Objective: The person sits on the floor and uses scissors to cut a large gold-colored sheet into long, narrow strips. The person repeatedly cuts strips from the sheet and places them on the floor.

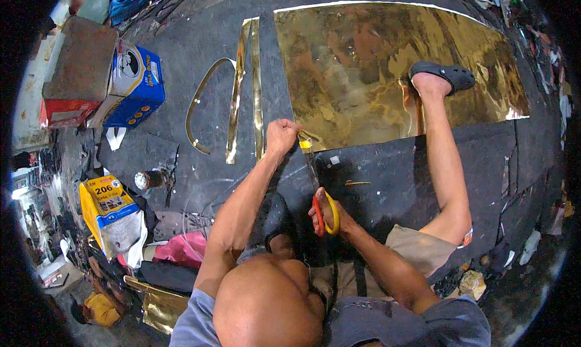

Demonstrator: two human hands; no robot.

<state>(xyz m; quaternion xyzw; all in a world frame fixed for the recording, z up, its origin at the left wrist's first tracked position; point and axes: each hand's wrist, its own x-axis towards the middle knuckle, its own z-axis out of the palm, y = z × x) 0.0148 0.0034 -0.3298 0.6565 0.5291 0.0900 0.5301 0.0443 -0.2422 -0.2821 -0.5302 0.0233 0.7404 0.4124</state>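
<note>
Gripping scissors [313, 176], the right hand [327, 212] partly covers them; the left hand [282, 136] pinches the gold sheet [363, 75], exact contact unclear

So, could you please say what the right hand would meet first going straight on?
Its scissors would probably meet the gold sheet first, beside the left hand; depth is unclear.
</note>
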